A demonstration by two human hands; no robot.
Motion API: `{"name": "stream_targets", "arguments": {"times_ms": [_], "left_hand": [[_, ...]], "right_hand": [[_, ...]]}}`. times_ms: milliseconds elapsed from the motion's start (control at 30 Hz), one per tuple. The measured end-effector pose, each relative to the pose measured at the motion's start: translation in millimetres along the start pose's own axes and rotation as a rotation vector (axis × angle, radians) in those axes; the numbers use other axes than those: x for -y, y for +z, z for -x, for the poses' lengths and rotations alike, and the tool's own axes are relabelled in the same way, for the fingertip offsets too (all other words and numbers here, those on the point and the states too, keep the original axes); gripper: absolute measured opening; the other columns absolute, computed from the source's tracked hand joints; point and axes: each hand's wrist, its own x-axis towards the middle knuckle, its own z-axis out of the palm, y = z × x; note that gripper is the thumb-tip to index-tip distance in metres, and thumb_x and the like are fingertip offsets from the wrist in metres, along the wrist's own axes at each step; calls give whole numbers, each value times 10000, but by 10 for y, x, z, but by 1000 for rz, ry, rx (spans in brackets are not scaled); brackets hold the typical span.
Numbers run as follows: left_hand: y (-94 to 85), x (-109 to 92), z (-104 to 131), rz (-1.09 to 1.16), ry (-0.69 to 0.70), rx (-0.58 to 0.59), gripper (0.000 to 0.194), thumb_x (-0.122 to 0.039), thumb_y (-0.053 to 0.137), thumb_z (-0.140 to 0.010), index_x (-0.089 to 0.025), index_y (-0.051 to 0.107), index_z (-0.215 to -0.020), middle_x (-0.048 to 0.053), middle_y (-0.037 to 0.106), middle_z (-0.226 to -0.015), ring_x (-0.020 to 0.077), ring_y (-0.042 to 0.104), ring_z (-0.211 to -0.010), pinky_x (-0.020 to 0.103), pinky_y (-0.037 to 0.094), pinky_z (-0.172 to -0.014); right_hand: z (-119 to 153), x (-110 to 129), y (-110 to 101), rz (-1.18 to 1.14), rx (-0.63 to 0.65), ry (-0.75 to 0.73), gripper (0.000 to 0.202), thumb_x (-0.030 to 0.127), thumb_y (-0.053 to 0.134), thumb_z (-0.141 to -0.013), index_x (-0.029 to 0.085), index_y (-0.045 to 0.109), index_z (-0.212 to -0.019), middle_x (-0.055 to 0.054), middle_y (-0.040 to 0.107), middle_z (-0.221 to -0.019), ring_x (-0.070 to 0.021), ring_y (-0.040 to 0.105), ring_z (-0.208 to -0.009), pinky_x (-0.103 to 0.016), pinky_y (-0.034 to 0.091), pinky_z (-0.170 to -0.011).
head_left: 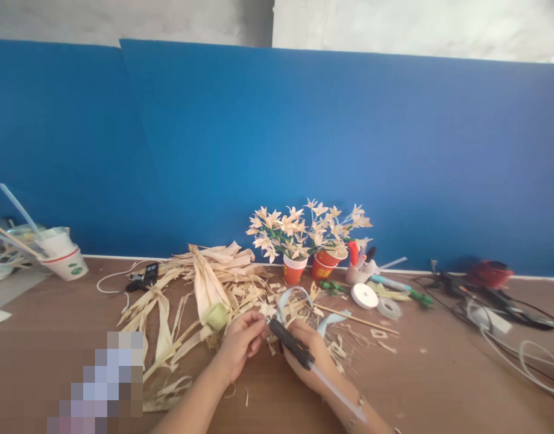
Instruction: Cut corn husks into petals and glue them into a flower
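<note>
Wrapped around a black hot glue gun (291,342), my right hand (313,357) is closed, and a translucent glue stick (340,395) sticks out of the gun's back end over the forearm. The nozzle points up and left, close to the fingertips of my left hand (241,340). Those fingers are pinched at a small pale husk flower (267,310), partly hidden behind them. Just left of that hand lies a roll of light green tape (216,316). Dried corn husks (204,283) and cut scraps spread behind and left of both hands.
Finished husk flowers (288,226) stand in red paper cups (293,272) by the blue partition (304,138). Right of them are a white ribbon spool (364,296), clear tape (389,308) and a thin stick (355,319). Cables (525,361) tangle far right; a white cup (66,265) sits left.
</note>
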Motion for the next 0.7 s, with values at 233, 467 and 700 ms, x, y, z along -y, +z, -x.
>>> {"name": "stream_targets", "arguments": {"times_ms": [233, 467, 700], "left_hand": [[17, -21, 12, 3, 6, 4, 318, -397, 718, -649, -164, 520, -737, -71, 482, -528, 5, 302, -348, 161, 125, -356], [7, -13, 2, 15, 2, 6, 329, -399, 723, -645, -164, 513, -742, -68, 490, -531, 4, 302, -350, 158, 122, -357], [-1, -17, -1, 14, 4, 15, 322, -397, 720, -654, -163, 516, -741, -64, 499, -541, 4, 310, -346, 163, 120, -359]], "right_hand": [[2, 10, -16, 11, 9, -2, 128, 106, 519, -756, 173, 545, -650, -33, 531, -710, -152, 537, -669, -239, 424, -609], [-11, 29, -19, 13, 11, 15, 133, 118, 520, -760, 170, 553, -642, -36, 533, -709, -155, 545, -672, -246, 432, -618], [-3, 12, -18, -5, -6, 24, 128, 139, 530, -761, 177, 544, -639, -31, 530, -705, -152, 539, -667, -237, 429, -609]]}}
